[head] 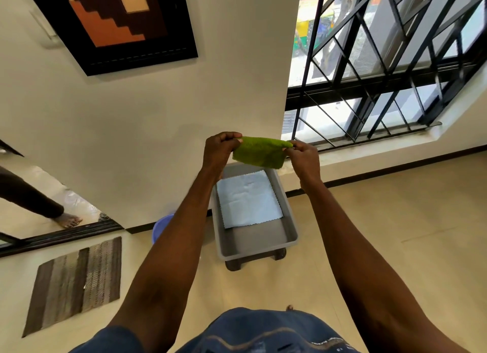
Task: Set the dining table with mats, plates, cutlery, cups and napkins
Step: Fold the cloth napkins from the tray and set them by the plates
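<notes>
Above the grey tray (pixel 288 222), a green napkin (pixel 259 152) is hanging, soft, light and nubby, its upper corners the sensible hold. Both the left hand (pixel 220 152) and right hand (pixel 303 159) are pinching those corners, fingers curled tight. Below, a pale scallop-edged cloth (pixel 249 198), possibly another napkin, is lying flat in the smooth plastic tray.

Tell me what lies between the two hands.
In the head view, a green cloth stretches between the left hand and right hand, each pinching an upper corner.
</notes>
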